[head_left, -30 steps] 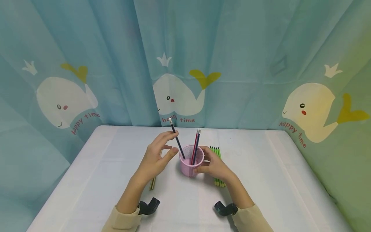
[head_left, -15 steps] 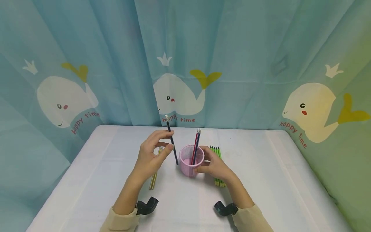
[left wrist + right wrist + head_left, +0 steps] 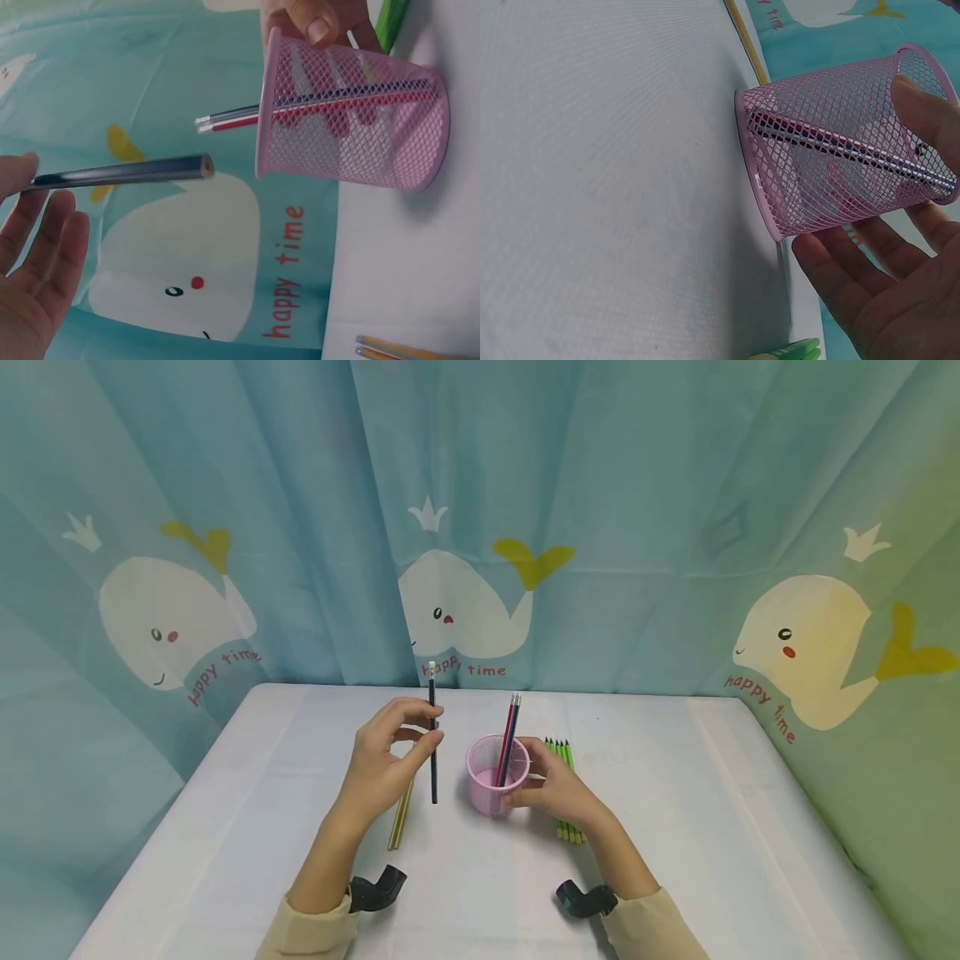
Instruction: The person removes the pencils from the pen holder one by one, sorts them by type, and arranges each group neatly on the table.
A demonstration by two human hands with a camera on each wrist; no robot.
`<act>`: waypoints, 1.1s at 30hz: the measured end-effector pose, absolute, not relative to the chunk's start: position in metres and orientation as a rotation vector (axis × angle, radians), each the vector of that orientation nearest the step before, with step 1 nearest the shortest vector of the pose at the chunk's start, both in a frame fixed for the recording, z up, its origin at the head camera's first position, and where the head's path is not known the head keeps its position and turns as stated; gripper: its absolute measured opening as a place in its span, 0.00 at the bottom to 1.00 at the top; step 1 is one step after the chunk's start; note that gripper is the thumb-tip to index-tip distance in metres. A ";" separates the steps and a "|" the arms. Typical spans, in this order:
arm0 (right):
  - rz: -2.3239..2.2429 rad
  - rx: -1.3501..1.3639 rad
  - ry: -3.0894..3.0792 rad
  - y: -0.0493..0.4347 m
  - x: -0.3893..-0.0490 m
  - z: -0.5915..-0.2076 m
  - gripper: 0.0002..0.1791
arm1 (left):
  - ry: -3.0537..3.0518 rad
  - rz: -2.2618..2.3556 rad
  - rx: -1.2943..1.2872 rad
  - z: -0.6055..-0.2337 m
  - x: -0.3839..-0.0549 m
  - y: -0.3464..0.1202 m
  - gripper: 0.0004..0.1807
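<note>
My left hand (image 3: 381, 766) pinches a dark pencil (image 3: 433, 772) between thumb and fingers. It stands nearly upright, white eraser up, a little left of the pink mesh pencil cup (image 3: 482, 795) and apart from it. In the left wrist view, the unsharpened lower end of the dark pencil (image 3: 142, 172) points toward the cup. Thumb and fingers of my right hand (image 3: 557, 789) hold the cup from its right side. Inside lean a red pencil (image 3: 507, 731) and a dark one (image 3: 514, 727), eraser ends up. The cup stands upright on the table.
Gold pencils (image 3: 401, 827) lie on the white table (image 3: 675, 827), partly behind my left hand. Several green pencils (image 3: 564, 758) lie in a row, partly hidden by my right hand. A blue curtain (image 3: 637, 635) with whale prints hangs behind the table.
My left hand has moved left with the dark pencil, whose lower end has come out of the cup. The pencil has swung from tilted to nearly upright. The right hand stays on the cup.
</note>
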State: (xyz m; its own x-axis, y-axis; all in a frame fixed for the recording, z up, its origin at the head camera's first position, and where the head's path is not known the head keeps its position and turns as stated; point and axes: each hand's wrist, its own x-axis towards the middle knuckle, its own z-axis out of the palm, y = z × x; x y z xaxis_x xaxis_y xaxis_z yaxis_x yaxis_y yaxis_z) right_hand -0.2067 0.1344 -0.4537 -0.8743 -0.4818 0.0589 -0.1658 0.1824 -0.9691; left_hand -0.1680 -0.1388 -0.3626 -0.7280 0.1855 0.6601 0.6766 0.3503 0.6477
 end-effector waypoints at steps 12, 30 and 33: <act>-1.764 -0.626 2.193 0.135 -0.208 -0.454 0.45 | -2.156 -1.379 -0.710 -0.361 -0.171 -0.145 0.14; -1.763 -0.618 2.179 0.135 -0.206 -0.453 0.46 | -2.308 -1.417 -0.510 -0.367 -0.179 -0.175 0.24; -1.762 -0.613 2.180 0.135 -0.207 -0.453 0.46 | -2.364 -1.421 -0.484 -0.368 -0.180 -0.179 0.26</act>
State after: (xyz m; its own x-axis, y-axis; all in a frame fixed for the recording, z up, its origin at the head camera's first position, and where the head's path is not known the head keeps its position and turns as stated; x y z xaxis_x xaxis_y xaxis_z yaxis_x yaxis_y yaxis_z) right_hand -0.2065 0.1346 -0.4535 -0.8733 -0.4843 0.0531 -0.1535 0.1701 -0.9734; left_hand -0.1802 -0.1785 -0.3677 -0.8843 0.1132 0.4530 0.4531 0.4417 0.7743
